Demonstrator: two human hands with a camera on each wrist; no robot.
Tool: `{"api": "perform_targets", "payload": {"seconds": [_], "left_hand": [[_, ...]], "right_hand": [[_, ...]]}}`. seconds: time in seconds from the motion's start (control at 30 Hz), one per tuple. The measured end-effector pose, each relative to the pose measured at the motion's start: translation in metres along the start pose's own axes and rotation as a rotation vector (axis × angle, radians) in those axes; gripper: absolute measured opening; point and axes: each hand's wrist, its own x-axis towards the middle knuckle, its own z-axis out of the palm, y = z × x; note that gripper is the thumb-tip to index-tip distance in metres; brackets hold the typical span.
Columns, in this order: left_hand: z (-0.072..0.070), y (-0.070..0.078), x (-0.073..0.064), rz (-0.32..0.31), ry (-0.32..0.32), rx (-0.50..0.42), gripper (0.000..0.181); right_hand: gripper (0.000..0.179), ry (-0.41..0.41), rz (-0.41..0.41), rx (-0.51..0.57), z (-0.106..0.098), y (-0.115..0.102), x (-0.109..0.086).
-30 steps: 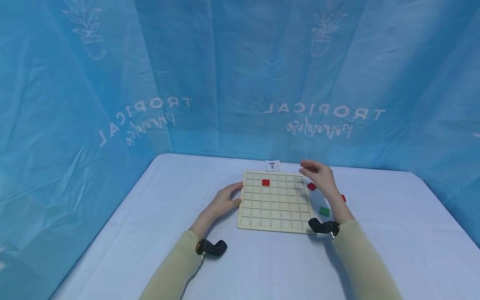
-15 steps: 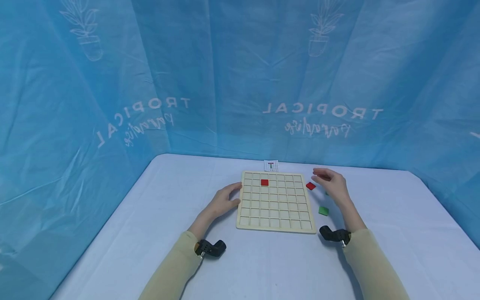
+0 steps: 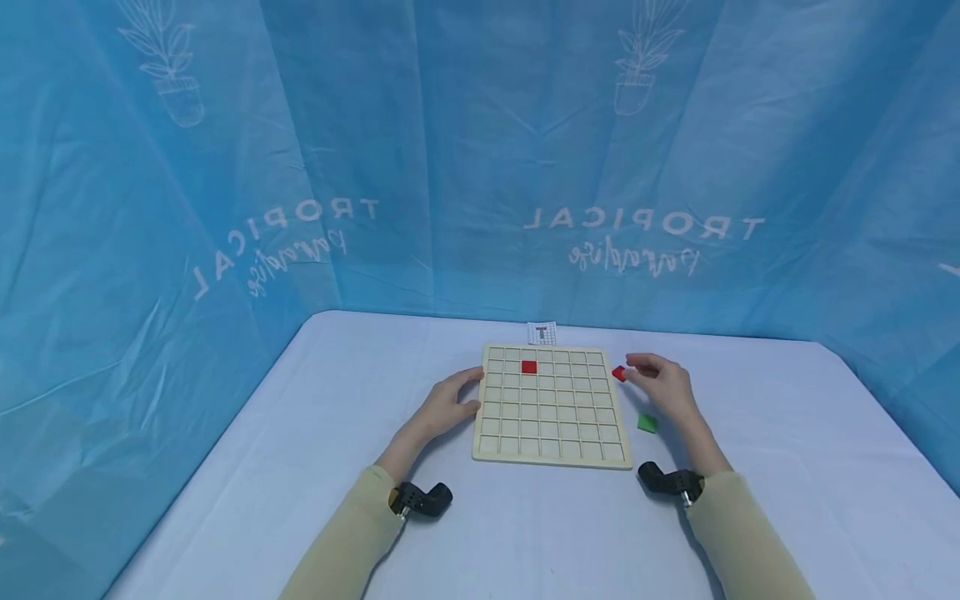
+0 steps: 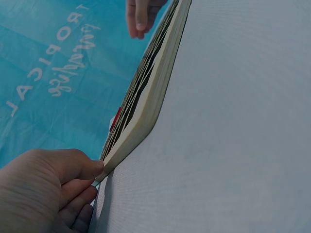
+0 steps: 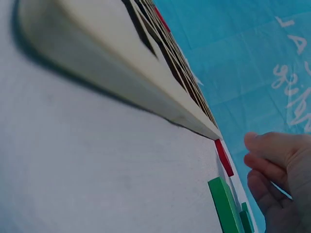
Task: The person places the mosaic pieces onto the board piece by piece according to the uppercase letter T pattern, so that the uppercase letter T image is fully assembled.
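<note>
Pale grid board (image 3: 555, 460) lies flat on the white desk (image 3: 495, 533), set between the two hands. One red tile (image 3: 528, 367) sits in a cell of the second row from the far edge, third column from the left.

Left hand (image 3: 447, 402): at the board's left edge, thumb and index finger spread and touching the rim, not curled round it.

Right hand (image 3: 666, 392): off the board's right side, fingers loosely bent, nothing visible between thumb and fingertips. In the head view it partly overlaps a loose red tile (image 3: 618, 373) just beside the board's right edge; the right wrist view shows a gap — fingers apart from that tile.

Green tile (image 3: 647, 423): loose on the desk, right of the board and nearer the person than the loose red one. The right wrist view shows a second green tile (image 5: 246, 219) behind it, partly hidden.

Small printed card (image 3: 542, 333) with a T-shaped figure on a grid lies just beyond the board's far edge.

Surroundings: light sleeves (image 3: 750, 542), black wrist cameras (image 3: 426, 498), blue curtain (image 3: 465, 150) with mirrored white lettering — "TROPICAL" legible.
</note>
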Motion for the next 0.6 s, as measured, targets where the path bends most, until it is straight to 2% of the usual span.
{"api": "perform_targets", "payload": {"seconds": [0.2, 0.6], "left_hand": [[0.0000, -0.0006, 0.0016, -0.007, 0.001, 0.016, 0.057], [0.0000, -0.0006, 0.0006, -0.002, -0.001, 0.005, 0.056]], "right_hand": [[0.036, -0.005, -0.028, -0.082, 0.0028, 0.0007, -0.0033], [0.036, -0.001, -0.082, -0.162, 0.0050, 0.0053, -0.0049]]}}
